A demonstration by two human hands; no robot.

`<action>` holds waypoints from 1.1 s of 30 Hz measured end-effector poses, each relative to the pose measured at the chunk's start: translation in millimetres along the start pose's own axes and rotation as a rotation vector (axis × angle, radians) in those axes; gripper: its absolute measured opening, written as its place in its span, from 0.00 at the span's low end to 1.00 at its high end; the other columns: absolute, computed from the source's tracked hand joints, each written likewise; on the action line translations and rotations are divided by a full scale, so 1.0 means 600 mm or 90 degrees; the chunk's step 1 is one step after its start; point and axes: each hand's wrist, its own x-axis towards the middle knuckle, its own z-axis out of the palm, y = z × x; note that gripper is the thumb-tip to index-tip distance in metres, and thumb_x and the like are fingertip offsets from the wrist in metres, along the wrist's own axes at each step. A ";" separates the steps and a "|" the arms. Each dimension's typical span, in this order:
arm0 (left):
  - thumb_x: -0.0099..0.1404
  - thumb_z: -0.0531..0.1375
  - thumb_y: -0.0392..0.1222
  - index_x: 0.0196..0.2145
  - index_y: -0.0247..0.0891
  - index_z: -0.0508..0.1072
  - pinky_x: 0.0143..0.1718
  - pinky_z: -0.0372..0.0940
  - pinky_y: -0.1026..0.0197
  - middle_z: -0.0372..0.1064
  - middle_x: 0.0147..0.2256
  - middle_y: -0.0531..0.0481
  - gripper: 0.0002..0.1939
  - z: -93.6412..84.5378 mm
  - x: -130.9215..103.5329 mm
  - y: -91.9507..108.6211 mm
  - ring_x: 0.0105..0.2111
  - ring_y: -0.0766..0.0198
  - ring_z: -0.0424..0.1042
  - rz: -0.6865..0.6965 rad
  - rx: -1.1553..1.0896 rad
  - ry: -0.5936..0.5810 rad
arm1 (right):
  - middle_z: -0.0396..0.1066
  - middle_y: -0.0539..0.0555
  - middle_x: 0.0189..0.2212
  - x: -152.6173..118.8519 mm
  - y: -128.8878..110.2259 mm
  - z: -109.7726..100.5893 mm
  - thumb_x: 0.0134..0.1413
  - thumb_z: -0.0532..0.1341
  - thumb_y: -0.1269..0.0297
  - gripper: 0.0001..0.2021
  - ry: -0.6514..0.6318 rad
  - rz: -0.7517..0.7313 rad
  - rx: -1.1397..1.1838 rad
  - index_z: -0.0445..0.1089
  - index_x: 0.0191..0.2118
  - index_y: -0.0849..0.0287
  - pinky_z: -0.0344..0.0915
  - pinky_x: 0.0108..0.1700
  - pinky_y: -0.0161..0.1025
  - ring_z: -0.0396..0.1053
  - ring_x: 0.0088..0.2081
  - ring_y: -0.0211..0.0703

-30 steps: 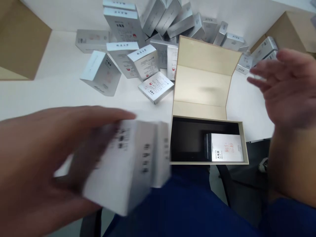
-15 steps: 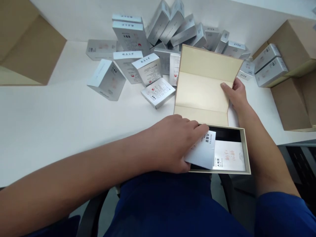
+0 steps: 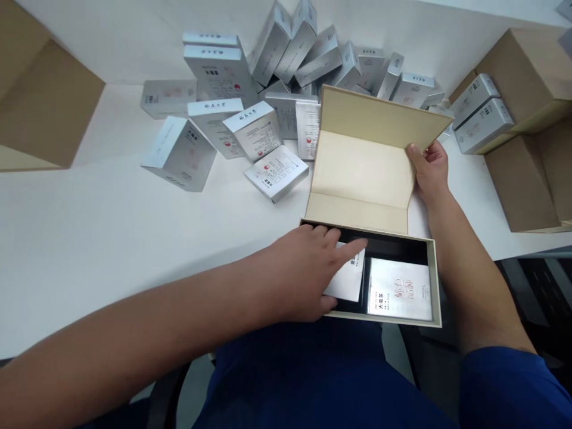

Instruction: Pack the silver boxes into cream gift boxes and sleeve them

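Observation:
My left hand (image 3: pixel 308 271) reaches across the near-left part of a cream gift box (image 3: pixel 434 286) with a black inside. It spans a small silver tea box (image 3: pixel 346 283), thumb on the near edge and fingers on the far side, the index finger stretched over its top. This tea box sits in the left part of the gift box, partly hidden by the hand. A second tea box (image 3: pixel 400 291) lies flat in the right part. My right hand (image 3: pixel 431 170) pinches the right edge of the raised, folding lid (image 3: pixel 357 170), thumb on the inner face.
Several silver tea boxes (image 3: pixel 218 71) stand and lean in a cluster at the back of the white table (image 3: pixel 89 238). One tea box (image 3: pixel 277 173) lies just left of the lid. Brown open cases stand at the far left (image 3: pixel 49 101) and right (image 3: pixel 522 185).
My left hand has lowered the tilted tea box into the left part of the gift box, where it now lies flatter, apart from the other one. My right hand still holds the lid.

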 end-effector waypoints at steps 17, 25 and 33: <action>0.67 0.60 0.51 0.48 0.41 0.76 0.43 0.68 0.46 0.78 0.45 0.42 0.16 0.022 0.042 0.020 0.45 0.46 0.78 0.029 -0.093 0.037 | 0.82 0.52 0.54 -0.004 0.009 -0.023 0.46 0.74 0.32 0.27 0.068 -0.032 0.052 0.69 0.41 0.43 0.82 0.56 0.63 0.79 0.60 0.58; 0.73 0.53 0.45 0.45 0.39 0.79 0.47 0.68 0.45 0.78 0.47 0.41 0.16 0.025 0.049 0.029 0.49 0.46 0.78 0.004 -0.095 0.055 | 0.84 0.47 0.38 0.013 0.034 -0.022 0.37 0.84 0.45 0.24 0.087 -0.087 0.258 0.77 0.36 0.48 0.81 0.59 0.52 0.82 0.44 0.46; 0.71 0.57 0.48 0.45 0.40 0.83 0.45 0.67 0.46 0.79 0.47 0.41 0.16 0.031 0.050 0.022 0.48 0.45 0.78 0.042 -0.091 0.073 | 0.84 0.51 0.40 0.000 0.016 -0.019 0.43 0.83 0.57 0.21 0.113 -0.079 0.298 0.77 0.39 0.57 0.79 0.55 0.43 0.80 0.41 0.40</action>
